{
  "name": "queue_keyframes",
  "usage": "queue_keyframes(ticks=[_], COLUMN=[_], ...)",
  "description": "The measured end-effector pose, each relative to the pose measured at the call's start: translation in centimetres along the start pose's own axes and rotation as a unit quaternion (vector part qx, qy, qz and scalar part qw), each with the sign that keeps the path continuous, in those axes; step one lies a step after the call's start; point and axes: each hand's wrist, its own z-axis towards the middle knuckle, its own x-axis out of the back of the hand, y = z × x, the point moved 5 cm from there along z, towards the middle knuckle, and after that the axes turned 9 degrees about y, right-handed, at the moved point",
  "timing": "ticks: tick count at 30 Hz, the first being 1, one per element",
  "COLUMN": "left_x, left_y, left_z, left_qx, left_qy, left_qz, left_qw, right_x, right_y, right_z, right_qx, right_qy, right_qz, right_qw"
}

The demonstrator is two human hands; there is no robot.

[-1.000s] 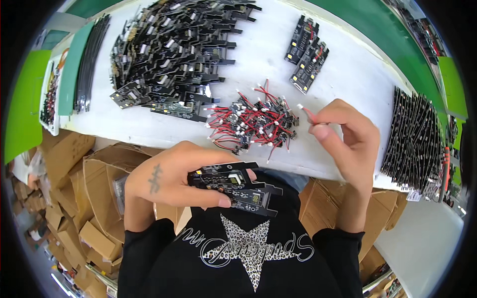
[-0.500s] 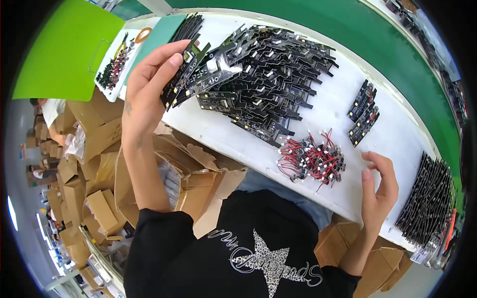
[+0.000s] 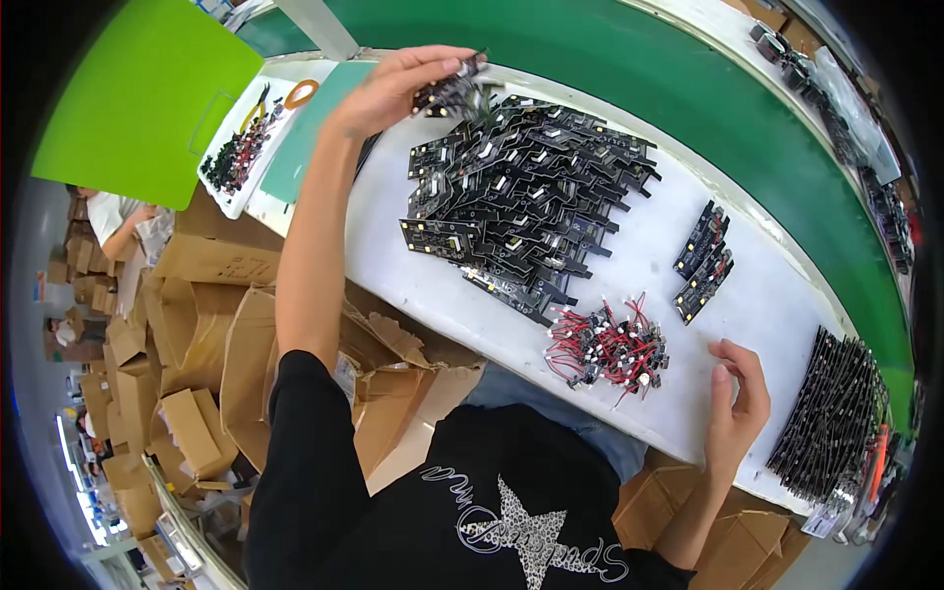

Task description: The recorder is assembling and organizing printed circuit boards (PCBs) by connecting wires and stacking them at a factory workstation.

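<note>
My left hand (image 3: 393,88) is stretched out to the far end of a big heap of black circuit boards (image 3: 531,206) and pinches one black board (image 3: 450,90) just above the heap's top edge. At the white table's (image 3: 777,315) near edge my right hand (image 3: 737,398) rests with curled, slightly parted fingers and nothing visible in them. It lies just right of a bundle of red-wired connectors (image 3: 610,349). A small group of black boards (image 3: 703,261) lies beyond that bundle.
A dense row of black boards (image 3: 836,418) stands at the table's right end. A green conveyor belt (image 3: 688,108) runs behind the table. At the far left are a white tray of parts (image 3: 236,152) and a green mat (image 3: 315,128). Cardboard boxes (image 3: 197,324) fill the floor, where another person (image 3: 113,216) sits.
My left hand has carried the black board from in front of my chest out to the far end of the heap. My right hand has left the wire bundle and dropped to the table edge.
</note>
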Motion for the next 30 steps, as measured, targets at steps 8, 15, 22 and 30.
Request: queue_keyframes(ticks=[8,15,22,30], left_x=[-3.6,-3.3,-9.4,-23.7], left_y=[0.7,0.4,7.3,9.4], left_z=[-0.8,-2.4,-6.3,-12.1], left_qx=[-0.027,-0.013,-0.260,-0.297], left_qy=[0.036,0.092,0.279,0.121], left_qz=[0.224,0.183,0.326,0.296], left_qw=[0.974,0.979,0.865,0.900], right_x=[2.0,0.7,-2.4,-1.1], right_y=[0.2,-1.3,0.2,-1.5], right_z=[0.7,5.4,8.5,7.6], right_qx=[0.004,0.038,0.140,-0.091], right_qy=[0.028,-0.010,-0.040,-0.001], right_qz=[-0.028,-0.115,-0.261,0.062], right_qw=[0.999,0.993,0.954,0.994])
